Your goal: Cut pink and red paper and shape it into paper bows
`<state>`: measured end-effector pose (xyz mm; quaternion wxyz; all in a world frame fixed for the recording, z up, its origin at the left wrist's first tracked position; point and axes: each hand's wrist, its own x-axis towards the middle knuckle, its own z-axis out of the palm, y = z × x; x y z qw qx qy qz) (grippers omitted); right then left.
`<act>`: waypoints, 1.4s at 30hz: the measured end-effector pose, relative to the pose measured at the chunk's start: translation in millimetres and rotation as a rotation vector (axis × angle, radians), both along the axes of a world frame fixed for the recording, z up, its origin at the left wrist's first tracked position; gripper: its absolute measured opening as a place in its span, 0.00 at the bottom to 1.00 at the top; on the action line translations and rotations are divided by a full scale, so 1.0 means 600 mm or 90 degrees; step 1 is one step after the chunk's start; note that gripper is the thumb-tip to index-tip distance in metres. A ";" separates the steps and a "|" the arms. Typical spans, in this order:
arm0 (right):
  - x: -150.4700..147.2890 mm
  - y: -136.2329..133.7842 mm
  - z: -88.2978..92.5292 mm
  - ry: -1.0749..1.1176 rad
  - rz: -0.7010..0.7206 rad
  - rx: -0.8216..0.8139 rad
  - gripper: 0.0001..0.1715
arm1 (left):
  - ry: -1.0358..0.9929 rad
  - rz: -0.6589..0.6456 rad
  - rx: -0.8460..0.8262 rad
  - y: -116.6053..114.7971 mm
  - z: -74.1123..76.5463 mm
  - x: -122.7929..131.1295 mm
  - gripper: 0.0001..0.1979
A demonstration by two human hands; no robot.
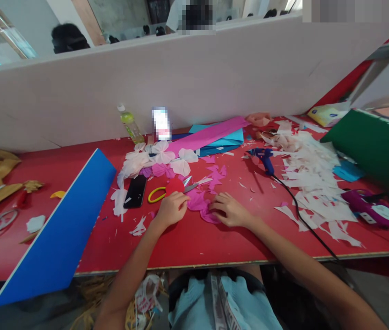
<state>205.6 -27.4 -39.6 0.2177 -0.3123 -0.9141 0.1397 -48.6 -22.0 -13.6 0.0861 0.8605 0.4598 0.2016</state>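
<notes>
Paper [197,201] — pink — partly behind right hand [228,210]

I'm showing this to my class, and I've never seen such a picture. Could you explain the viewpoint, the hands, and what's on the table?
There is no robot here. One camera, worn on a person's head, looks forward and down. That person's bare left hand and right hand both touch pink paper on a red table; whether they grip it is unclear. Scissors lie just beyond the left hand, with a phone further left. Further back is a bottle. To the right are a glue gun and white scraps.
</notes>
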 end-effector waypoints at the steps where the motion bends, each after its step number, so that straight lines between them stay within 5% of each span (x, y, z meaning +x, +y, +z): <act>1: 0.001 0.000 0.001 -0.005 -0.005 0.008 0.09 | 0.018 -0.051 0.008 0.001 -0.001 -0.002 0.13; 6: 0.009 0.002 0.001 -0.006 -0.026 0.027 0.08 | 0.151 -0.138 0.021 0.002 -0.001 -0.001 0.13; 12: 0.012 0.004 -0.004 0.079 -0.003 -0.003 0.08 | 0.135 -0.084 -0.007 -0.009 0.000 0.015 0.12; 18: 0.007 -0.002 -0.003 0.026 -0.007 0.010 0.07 | -0.015 -0.032 -0.125 -0.010 0.000 0.018 0.15; 25: 0.004 -0.007 0.006 -0.008 -0.024 0.018 0.03 | 0.155 -0.083 -0.057 -0.011 0.008 0.010 0.08; 32: 0.005 -0.008 0.006 -0.029 -0.042 0.026 0.02 | 0.136 0.001 -0.044 -0.020 -0.001 0.030 0.10; 38: 0.004 -0.008 0.004 -0.010 -0.031 0.015 0.04 | 0.119 -0.142 -0.041 -0.013 0.010 0.014 0.16; 42: 0.004 -0.008 0.006 -0.003 -0.043 0.024 0.05 | 0.139 -0.151 -0.040 -0.014 0.003 0.017 0.16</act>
